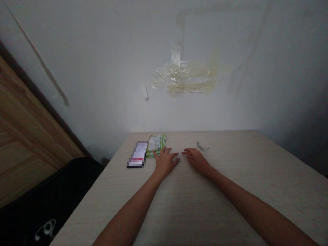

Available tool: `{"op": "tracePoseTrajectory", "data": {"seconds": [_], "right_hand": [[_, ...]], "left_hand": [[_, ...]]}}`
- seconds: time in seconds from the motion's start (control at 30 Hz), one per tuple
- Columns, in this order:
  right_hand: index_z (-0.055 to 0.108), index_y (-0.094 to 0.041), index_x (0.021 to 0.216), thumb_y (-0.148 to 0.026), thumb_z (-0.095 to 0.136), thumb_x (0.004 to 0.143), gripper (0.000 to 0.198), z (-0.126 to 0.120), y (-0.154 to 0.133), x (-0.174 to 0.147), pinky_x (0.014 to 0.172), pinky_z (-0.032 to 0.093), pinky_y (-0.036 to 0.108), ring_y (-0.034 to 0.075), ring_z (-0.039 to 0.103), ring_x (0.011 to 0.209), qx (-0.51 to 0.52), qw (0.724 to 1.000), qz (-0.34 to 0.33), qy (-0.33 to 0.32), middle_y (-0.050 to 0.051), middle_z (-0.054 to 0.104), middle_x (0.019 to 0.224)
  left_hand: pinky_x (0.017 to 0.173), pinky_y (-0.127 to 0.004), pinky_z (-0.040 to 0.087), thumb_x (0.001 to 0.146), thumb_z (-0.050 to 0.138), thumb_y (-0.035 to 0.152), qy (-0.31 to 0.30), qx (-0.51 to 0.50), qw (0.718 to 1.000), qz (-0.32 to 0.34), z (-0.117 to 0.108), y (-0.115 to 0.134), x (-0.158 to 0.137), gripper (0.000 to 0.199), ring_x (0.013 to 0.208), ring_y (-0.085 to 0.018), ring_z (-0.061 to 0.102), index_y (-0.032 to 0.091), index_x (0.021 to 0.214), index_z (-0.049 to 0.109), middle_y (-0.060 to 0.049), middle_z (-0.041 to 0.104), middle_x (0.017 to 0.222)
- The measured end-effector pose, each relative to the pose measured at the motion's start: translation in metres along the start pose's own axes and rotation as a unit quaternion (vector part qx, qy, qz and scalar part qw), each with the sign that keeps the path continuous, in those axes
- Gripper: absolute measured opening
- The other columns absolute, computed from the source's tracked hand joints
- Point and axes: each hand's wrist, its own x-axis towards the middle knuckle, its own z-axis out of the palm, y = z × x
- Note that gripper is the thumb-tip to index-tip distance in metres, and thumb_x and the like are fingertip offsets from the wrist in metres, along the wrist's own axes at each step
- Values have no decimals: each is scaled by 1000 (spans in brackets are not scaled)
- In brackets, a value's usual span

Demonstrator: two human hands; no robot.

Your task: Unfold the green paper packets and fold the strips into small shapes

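Observation:
My left hand (165,162) rests low over the table with its fingers spread. Its thumb and forefinger reach to a small whitish-green scrap (179,159); whether they grip it cannot be made out. Facing it, my right hand (196,159) stretches its fingers leftward, the tips just right of the scrap. Some pale bits near those fingertips are too small to name. Behind my left hand lies a stack of green and white packets (155,142), its near right corner partly hidden by my fingers.
A phone (137,156) with a lit, blurred screen lies left of the packets. Beyond my right hand is a crumpled wrapper piece (202,146). The pale wooden table (246,164) meets a wall (107,75) with peeling tape (184,77). Black fabric (51,191) lies left of the table.

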Motion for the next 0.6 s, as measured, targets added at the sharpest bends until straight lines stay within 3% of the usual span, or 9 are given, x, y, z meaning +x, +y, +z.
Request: {"op": "tracePoseTrajectory", "data": {"seconds": [0.23, 0.6], "right_hand": [[64, -20, 113, -12, 55, 87, 28, -7, -14, 0, 97, 46, 43, 23, 61, 107, 31, 999, -11, -24, 8, 70, 108], [63, -20, 109, -7, 56, 83, 30, -8, -17, -1, 98, 44, 43, 22, 60, 106, 42, 999, -18, -15, 6, 72, 102]], "left_hand": [[106, -78, 1, 90, 54, 47, 18, 9, 1000, -15, 3, -3, 1, 26, 138, -32, 33, 47, 114, 66, -2, 53, 139], [108, -75, 3, 83, 62, 52, 25, -5, 999, -38, -1, 3, 1, 25, 137, -33, 30, 36, 100, 70, -2, 54, 137]]}}
